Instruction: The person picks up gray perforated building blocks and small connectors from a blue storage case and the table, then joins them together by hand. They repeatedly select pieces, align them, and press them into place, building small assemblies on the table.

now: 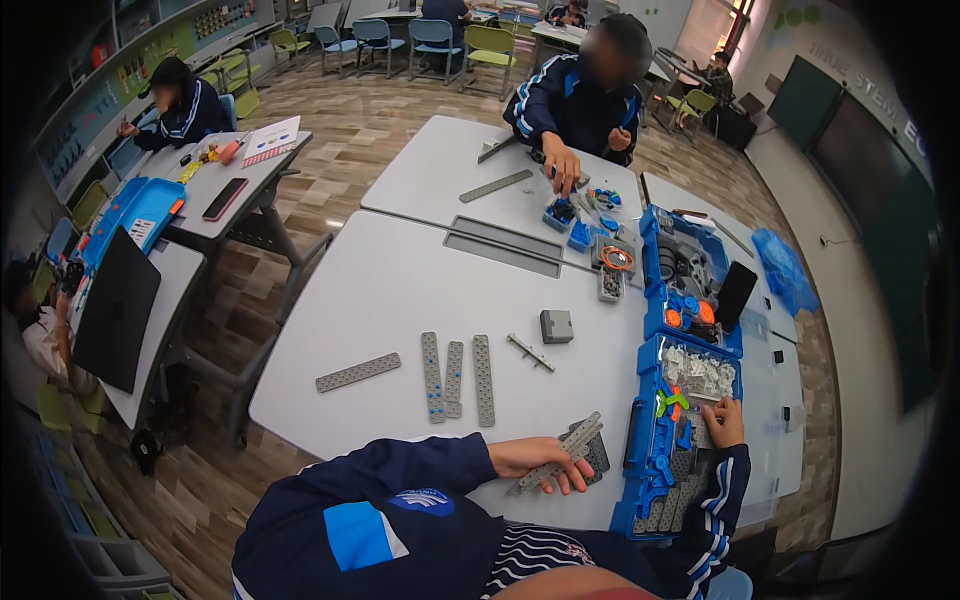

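The left hand [535, 462] rests on the near edge of the grey table [380, 290] with its fingers curled loosely around a small bundle of grey perforated strips [572, 452]. The bundle lies across the fingers and extends up and to the right beyond the fingertips, over a dark grey plate lying flat on the table just beside the hand. The right hand [722, 420] is inside the open blue parts case [640, 440], which stands at the right end of the table. Its fingers are bent down onto the parts in the near compartment; whether they grip anything cannot be determined. A green part [670, 402] lies in the case just to the left of the right hand, and a tray of pale small parts [700, 372] sits immediately beyond it. Farther out on the table, well apart from the left hand, three grey perforated strips [456, 377] lie side by side, with a single longer strip [358, 372] to their left. A thin grey bracket [530, 352] and a small grey block [556, 326] lie between the three strips and the case. Across the table, another person's hand [562, 168] reaches down to blue parts [560, 212].
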A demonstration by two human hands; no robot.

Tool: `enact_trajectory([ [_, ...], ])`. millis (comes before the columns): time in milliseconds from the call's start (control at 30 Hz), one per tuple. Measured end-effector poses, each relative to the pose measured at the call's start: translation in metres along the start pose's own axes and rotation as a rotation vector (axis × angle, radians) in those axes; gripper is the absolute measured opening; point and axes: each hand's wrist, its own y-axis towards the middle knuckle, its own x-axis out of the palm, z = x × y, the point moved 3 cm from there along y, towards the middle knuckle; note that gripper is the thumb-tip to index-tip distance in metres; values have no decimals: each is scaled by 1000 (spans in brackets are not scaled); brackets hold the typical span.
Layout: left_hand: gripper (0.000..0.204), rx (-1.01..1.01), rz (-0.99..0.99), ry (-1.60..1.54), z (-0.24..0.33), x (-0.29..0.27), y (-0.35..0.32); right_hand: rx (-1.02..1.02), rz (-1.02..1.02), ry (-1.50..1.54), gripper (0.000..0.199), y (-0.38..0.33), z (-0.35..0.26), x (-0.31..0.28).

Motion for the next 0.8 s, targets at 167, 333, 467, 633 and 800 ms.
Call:
enact_trajectory([
  [167, 49, 17, -21, 1, 4, -3, 1, -30, 30, -21, 30, 5, 1, 0],
  [333, 47, 6, -19, -17, 5, -5, 1, -10, 20, -37, 30, 9, -4, 2],
  [467, 47, 23, -28, -36, 8, -3, -2, -34, 75, -36, 21, 6, -40, -25],
  [633, 46, 58, 10, 13, 12, -4, -5, -102, 124, -68, 23, -27, -163, -68],
  [800, 37, -5, 77, -12, 7, -6, -5, -235, -146, 321, 36, -70, -293, -26],
])
